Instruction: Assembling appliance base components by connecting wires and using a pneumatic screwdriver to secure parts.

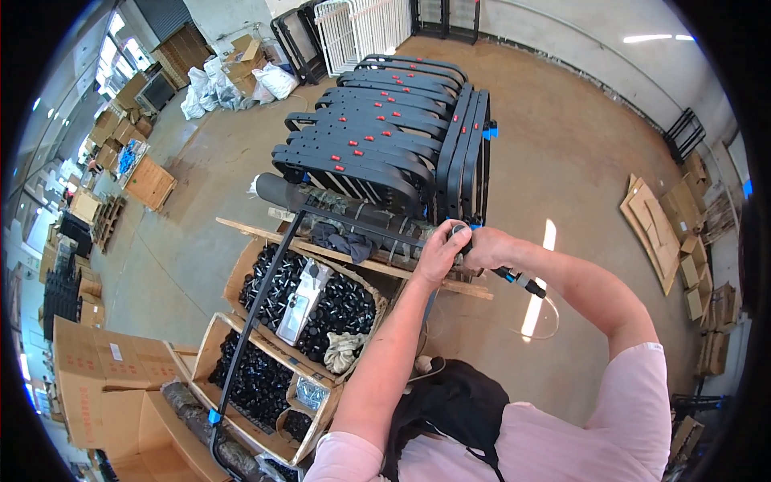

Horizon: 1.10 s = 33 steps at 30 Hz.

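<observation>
A black bent-tube frame runs from the lower left, up and across a padded roll, to my hands. My left hand is closed around the frame's end, with a small black round piece showing at its fingertips. Right beside it, my right hand grips a slim black air tool with a blue ring and a thin hose trailing from its rear. My fingers hide the tool's tip and the spot where it meets the frame.
Stacked black frames with red plugs stand just beyond. Closer in, cardboard boxes hold black knobbed fasteners, a clear-lidded silvery case and a cloth glove. A wooden plank sticks out under the roll. Flattened cardboard leans at right.
</observation>
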Motion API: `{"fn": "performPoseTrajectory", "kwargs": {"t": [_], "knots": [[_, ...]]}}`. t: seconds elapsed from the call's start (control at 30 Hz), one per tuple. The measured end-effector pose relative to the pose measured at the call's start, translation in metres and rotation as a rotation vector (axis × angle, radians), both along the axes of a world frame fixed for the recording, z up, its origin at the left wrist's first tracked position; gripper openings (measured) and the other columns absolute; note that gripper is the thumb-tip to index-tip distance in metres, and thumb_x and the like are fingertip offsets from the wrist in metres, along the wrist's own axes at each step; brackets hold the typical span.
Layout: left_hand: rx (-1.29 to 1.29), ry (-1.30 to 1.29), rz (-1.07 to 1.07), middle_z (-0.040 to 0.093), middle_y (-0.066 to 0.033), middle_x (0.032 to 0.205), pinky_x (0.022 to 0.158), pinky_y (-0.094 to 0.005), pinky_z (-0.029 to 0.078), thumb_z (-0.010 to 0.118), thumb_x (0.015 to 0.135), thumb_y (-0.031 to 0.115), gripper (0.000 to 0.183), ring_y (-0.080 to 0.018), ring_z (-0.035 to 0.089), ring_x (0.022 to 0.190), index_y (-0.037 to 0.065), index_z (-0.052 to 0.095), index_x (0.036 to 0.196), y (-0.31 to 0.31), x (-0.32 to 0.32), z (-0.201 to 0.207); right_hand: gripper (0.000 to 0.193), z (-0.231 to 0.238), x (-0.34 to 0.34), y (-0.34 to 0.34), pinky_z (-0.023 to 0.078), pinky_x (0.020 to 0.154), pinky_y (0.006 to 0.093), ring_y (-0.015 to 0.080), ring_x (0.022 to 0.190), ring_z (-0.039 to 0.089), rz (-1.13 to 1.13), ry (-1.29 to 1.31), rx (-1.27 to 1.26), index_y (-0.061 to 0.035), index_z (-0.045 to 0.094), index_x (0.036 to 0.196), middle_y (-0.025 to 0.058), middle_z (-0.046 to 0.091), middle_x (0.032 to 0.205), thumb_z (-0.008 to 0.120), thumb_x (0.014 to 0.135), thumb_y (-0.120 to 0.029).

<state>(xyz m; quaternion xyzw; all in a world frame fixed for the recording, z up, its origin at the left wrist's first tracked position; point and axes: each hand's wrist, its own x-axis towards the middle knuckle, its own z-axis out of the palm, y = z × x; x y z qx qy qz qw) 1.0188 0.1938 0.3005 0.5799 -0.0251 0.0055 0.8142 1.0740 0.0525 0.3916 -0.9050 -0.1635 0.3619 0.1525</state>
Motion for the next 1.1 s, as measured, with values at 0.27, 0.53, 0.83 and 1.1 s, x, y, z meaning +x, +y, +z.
{"fn": "performPoseTrajectory", "kwargs": {"t": [0.27,0.53,0.83,1.1], "knots": [[-0.097,0.048,-0.11,0.063,0.0007,0.105,0.092,-0.0288,0.045,0.071,0.102,0.031,0.029,-0.0098,0.055,0.1,0.006,0.067,0.116,0.0,-0.002,0.009,0.02,0.004,-0.01,-0.003,0.047,0.056,0.0402,0.023,0.066,0.062,-0.11,-0.016,-0.011,0.0011,0.067,0.074,0.0109,0.066,0.073,0.071,0.062,-0.014],[-0.098,-0.022,-0.08,0.063,0.0021,0.102,0.087,-0.028,0.048,0.071,0.102,0.025,0.024,-0.0088,0.056,0.096,0.006,0.068,0.115,0.019,0.005,0.029,0.025,0.031,-0.018,0.018,0.05,0.06,0.0397,0.0247,0.066,0.062,-0.126,-0.126,0.075,0.0051,0.067,0.08,0.0131,0.065,0.074,0.071,0.067,-0.016],[-0.033,-0.019,0.307,0.067,-0.0017,0.099,0.089,-0.0308,0.05,0.065,0.104,0.03,0.025,-0.0123,0.061,0.094,0.005,0.069,0.106,0.205,0.009,0.06,0.032,0.069,0.017,0.208,0.059,0.068,0.0391,0.025,0.062,0.073,0.254,-0.121,0.161,0.0026,0.071,0.081,0.0107,0.073,0.072,0.068,0.082,-0.029],[-0.048,-0.003,0.703,0.066,-0.0028,0.098,0.085,-0.0328,0.05,0.062,0.101,0.028,0.024,-0.015,0.06,0.094,0.006,0.07,0.101,0.354,0.044,0.055,0.029,0.053,0.059,0.388,0.059,0.073,0.0397,0.0254,0.072,0.077,0.418,-0.255,0.189,-0.0004,0.078,0.085,0.0121,0.077,0.073,0.064,0.083,-0.026]]}}
